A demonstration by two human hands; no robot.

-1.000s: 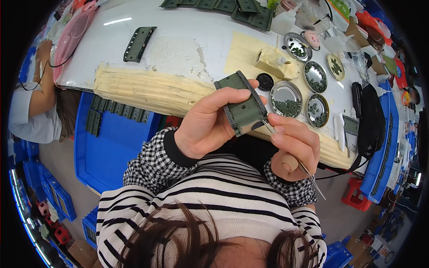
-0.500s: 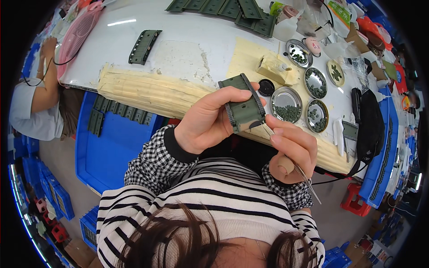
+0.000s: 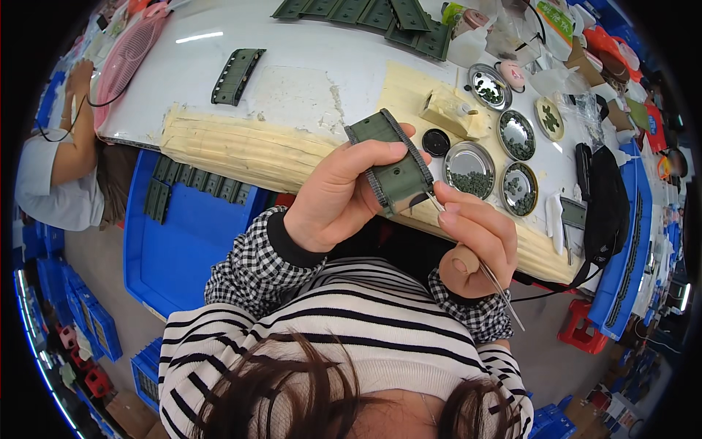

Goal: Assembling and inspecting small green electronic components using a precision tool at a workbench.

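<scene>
My left hand [image 3: 340, 190] is closed round a dark green plastic part [image 3: 398, 175], a small panel with ridged, track-like edges, raised above the table's padded front edge. Its thumb lies across the panel's face. Thin metal tweezers [image 3: 491, 276] sit in my right hand [image 3: 479, 238], pinched between thumb and fingers, with their tips at the panel's lower right corner. Whether the tips carry anything is too small to tell. One right finger wears a tan wrap. Just beyond the hands, a round metal dish [image 3: 469, 162] holds many tiny green pieces.
More dishes of small green parts [image 3: 517, 135] stand to the right, beside a yellowish block [image 3: 455, 115] and a small black cup [image 3: 436, 143]. Another green panel [image 3: 237, 77] lies far left. A blue bin [image 3: 168, 256] with green panels is at my left. A person [image 3: 66, 161] sits further left.
The green part has tilted a little in my left hand, its far end shifting up and left. My right hand and the tweezers have moved slightly up and left with it.
</scene>
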